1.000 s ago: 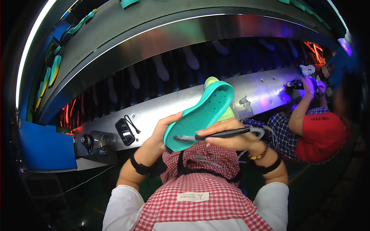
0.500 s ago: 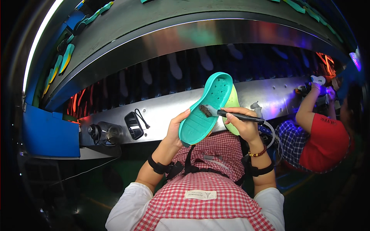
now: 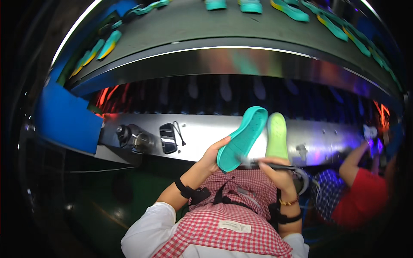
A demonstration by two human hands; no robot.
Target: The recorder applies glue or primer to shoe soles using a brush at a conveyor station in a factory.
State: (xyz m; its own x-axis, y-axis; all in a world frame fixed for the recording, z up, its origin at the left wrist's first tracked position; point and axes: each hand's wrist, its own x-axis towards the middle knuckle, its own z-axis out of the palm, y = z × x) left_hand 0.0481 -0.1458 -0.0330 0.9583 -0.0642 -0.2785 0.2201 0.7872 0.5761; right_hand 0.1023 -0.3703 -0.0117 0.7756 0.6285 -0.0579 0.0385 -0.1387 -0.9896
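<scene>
My left hand (image 3: 212, 155) grips a teal shoe sole (image 3: 243, 144) by its left edge near the heel, its hollow inner face tilted up toward me. A dark-handled brush (image 3: 254, 165) is held in my right hand (image 3: 277, 173). Its blurred tip is beside the lower right edge of the teal sole; whether it touches cannot be made out. Just beyond my right hand, a lime-green sole (image 3: 277, 135) lies on the metal ledge (image 3: 202, 129), toe pointing away.
On the ledge at left are a clear bottle with a dark cap (image 3: 138, 139) and a black phone-like object (image 3: 168, 138) with a cord. Teal soles (image 3: 290, 10) ride the conveyor (image 3: 193, 26) beyond. At right sits a co-worker in a red shirt (image 3: 363, 195).
The brush has moved from the middle of the teal sole down to its lower right edge. The lime-green sole, partly covered before, now shows beside it. The whole view has shifted.
</scene>
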